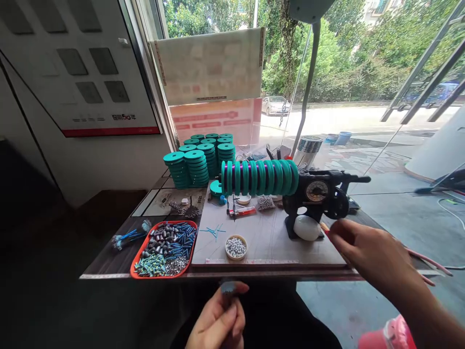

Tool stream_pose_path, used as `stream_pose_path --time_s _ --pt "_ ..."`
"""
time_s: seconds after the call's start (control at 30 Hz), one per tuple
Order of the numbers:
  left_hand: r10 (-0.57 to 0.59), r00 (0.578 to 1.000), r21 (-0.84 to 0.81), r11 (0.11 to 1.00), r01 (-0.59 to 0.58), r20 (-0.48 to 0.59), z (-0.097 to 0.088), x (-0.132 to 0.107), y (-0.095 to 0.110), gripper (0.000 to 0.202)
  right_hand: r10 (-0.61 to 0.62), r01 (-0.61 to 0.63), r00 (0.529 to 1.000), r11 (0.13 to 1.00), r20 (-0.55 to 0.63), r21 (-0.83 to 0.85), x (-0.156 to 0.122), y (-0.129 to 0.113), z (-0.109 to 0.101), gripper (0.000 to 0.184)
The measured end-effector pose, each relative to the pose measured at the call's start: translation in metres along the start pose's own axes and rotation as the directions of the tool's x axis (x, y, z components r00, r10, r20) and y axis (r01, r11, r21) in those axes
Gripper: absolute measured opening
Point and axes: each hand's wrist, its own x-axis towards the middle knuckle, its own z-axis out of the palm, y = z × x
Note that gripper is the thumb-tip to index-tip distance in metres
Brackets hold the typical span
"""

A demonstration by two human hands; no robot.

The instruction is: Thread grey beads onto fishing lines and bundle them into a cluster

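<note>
My left hand [220, 322] is low in front of the table edge, its fingers closed on a small grey-blue piece [228, 288] whose kind I cannot make out. My right hand [366, 247] is curled at the table's right side, just below the black winding machine [316, 191] with its round dial. A thin orange-red tip [324, 228] shows beside its fingers; whether the hand grips it is unclear. Several teal spools [259, 178] sit in a row on the machine's shaft. Next to its foot lies a white rounded object [307, 228].
An orange-rimmed tray [132, 261] of sinkers and small fittings stands at left, near a small round dish [236, 258] of beads. Stacked teal spools [196, 167] stand behind. Pink-red handles [432, 264] lie at right. A pink bucket [387, 334] is on the floor.
</note>
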Motion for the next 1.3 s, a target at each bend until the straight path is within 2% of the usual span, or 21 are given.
stream_pose_path --time_s 0.1,0.23,0.37,0.5,0.6,0.67,0.77,0.83,0.9,0.97,1.07,1.1,1.17,1.3 --pt "0.042 0.996 0.067 0.997 -0.048 0.084 0.022 0.009 0.012 0.039 -0.012 0.021 0.998 0.991 0.064 -0.13 0.01 -0.005 -0.004 0.016" --pt "0.006 0.991 0.125 0.992 -0.023 0.136 0.039 0.019 0.019 0.032 0.011 -0.001 0.991 0.997 0.13 -0.078 0.004 0.009 -0.015 0.019" --pt "-0.013 0.989 0.206 0.978 -0.018 0.15 0.049 0.025 0.019 0.034 -0.078 0.047 0.99 0.965 0.113 0.258 -0.009 0.024 -0.01 0.03" --pt "0.001 0.988 0.299 0.953 -0.048 0.157 0.062 0.028 0.024 0.036 -0.144 0.064 0.985 0.826 0.1 0.56 -0.014 0.02 0.022 0.029" --pt "-0.012 0.988 0.468 0.882 -0.063 0.155 0.073 0.029 0.033 0.028 -0.206 0.055 0.97 0.697 0.126 0.715 -0.016 0.013 0.04 0.026" --pt "0.066 0.987 0.652 0.744 -0.148 0.149 0.083 0.03 0.04 0.02 -0.213 -0.008 0.964 0.58 0.162 0.815 -0.016 0.012 0.042 0.028" --pt "0.163 0.965 0.877 0.406 -0.256 0.206 0.101 0.038 0.051 0.011 -0.17 -0.19 0.951 0.334 0.258 0.923 -0.016 0.014 0.036 0.035" --pt "0.128 0.964 0.95 0.185 -0.252 0.231 0.116 0.051 0.056 0.01 -0.133 -0.259 0.951 0.146 0.279 0.955 -0.015 0.019 0.03 0.038" --pt "0.147 0.96 0.971 -0.03 -0.237 0.238 0.131 0.067 0.058 0.013 -0.094 -0.253 0.963 -0.005 0.251 0.967 -0.013 0.025 0.027 0.038" --pt "0.212 0.932 0.941 -0.239 -0.241 0.293 0.145 0.085 0.059 0.016 -0.062 -0.231 0.972 -0.092 0.226 0.969 -0.011 0.029 0.027 0.037" --pt "0.241 0.885 0.821 -0.524 -0.227 0.399 0.161 0.107 0.056 0.017 -0.04 -0.22 0.976 -0.141 0.216 0.965 -0.009 0.032 0.031 0.037" --pt "0.235 0.883 0.783 -0.588 -0.203 0.407 0.164 0.112 0.054 0.018 -0.033 -0.216 0.976 -0.157 0.214 0.964 -0.009 0.032 0.032 0.037" --pt "0.235 0.895 0.741 -0.657 -0.141 0.379 0.168 0.121 0.049 0.021 -0.019 -0.204 0.979 -0.189 0.205 0.961 -0.009 0.032 0.034 0.036" --pt "0.242 0.92 0.718 -0.694 -0.058 0.308 0.172 0.13 0.041 0.026 -0.01 -0.18 0.983 -0.227 0.183 0.957 -0.009 0.03 0.035 0.034"
